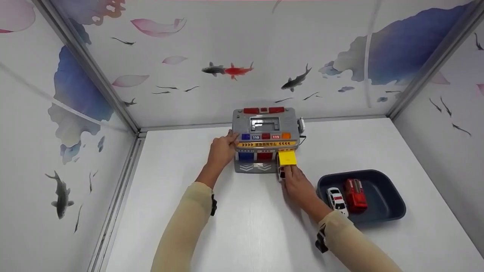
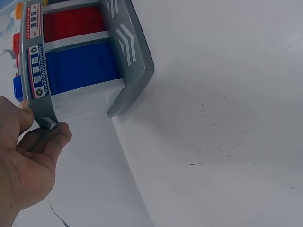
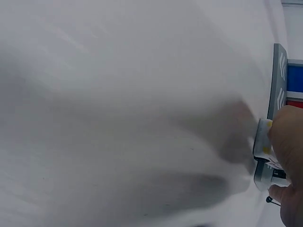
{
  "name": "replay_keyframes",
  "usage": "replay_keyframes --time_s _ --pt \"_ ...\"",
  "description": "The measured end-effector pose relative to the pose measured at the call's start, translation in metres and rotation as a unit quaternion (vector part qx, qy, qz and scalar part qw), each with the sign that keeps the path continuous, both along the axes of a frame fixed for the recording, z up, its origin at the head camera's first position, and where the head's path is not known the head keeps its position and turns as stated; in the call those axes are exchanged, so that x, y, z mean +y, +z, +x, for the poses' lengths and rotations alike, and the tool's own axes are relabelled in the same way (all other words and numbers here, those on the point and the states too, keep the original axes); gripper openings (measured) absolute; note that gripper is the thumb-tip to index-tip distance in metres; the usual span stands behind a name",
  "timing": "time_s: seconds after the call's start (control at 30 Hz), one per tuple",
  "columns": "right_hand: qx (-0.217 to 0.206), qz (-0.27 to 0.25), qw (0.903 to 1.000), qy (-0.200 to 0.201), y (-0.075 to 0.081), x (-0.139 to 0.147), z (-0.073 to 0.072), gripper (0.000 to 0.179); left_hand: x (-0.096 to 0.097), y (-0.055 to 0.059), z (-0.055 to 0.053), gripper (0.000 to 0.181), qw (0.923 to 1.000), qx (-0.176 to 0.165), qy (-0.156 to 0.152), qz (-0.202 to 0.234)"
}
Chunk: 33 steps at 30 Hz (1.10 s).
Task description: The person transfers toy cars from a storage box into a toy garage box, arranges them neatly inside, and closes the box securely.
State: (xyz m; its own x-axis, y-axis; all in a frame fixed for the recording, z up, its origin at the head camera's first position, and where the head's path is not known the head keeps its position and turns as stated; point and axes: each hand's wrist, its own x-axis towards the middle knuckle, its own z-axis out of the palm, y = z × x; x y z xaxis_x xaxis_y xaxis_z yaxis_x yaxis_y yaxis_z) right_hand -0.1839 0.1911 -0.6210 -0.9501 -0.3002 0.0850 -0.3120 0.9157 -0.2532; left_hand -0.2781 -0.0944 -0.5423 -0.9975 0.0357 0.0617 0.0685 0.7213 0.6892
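Observation:
A grey toy garage (image 1: pixel 264 130) stands against the back wall. My left hand (image 1: pixel 223 151) grips its left side; in the left wrist view the thumb and fingers pinch its roof edge beside the lowered blue door (image 2: pixel 83 68). A red door (image 2: pixel 73 23) is also down. On the right, the yellow door (image 1: pixel 287 158) is swung up. My right hand (image 1: pixel 300 187) holds a white toy car (image 1: pixel 281 173) at that doorway, its far end under the yellow door. Fingers hide much of the car in the right wrist view (image 3: pixel 262 142).
To the right, a dark blue tray (image 1: pixel 391 196) holds a white toy police car (image 1: pixel 337 202) and a red toy fire truck (image 1: pixel 355 194). A short black cord (image 1: pixel 303 140) hangs at the garage's right side. Printed walls (image 1: pixel 257 45) enclose the white table (image 1: pixel 242 230).

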Motion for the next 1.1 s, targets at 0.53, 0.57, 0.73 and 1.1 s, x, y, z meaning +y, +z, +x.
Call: replay_keyframes --time_s 0.53,0.57,0.73,1.1 --pt "0.038 0.071 0.9967 0.01 -0.008 -0.002 0.01 0.061 0.001 0.005 -0.002 0.036 0.9998 -0.011 0.012 -0.011" --pt "0.028 0.075 0.9967 0.011 -0.008 -0.001 0.011 0.064 0.001 0.005 -0.002 0.036 0.9998 -0.012 0.011 -0.012" --pt "-0.003 0.097 0.9952 0.011 -0.006 0.001 0.015 0.068 0.001 0.004 0.0 0.038 0.9997 -0.022 0.013 -0.006" --pt "-0.001 0.098 0.9951 -0.01 -0.006 0.003 0.012 0.067 0.001 0.0 0.0 0.036 1.0 0.004 0.001 -0.004"
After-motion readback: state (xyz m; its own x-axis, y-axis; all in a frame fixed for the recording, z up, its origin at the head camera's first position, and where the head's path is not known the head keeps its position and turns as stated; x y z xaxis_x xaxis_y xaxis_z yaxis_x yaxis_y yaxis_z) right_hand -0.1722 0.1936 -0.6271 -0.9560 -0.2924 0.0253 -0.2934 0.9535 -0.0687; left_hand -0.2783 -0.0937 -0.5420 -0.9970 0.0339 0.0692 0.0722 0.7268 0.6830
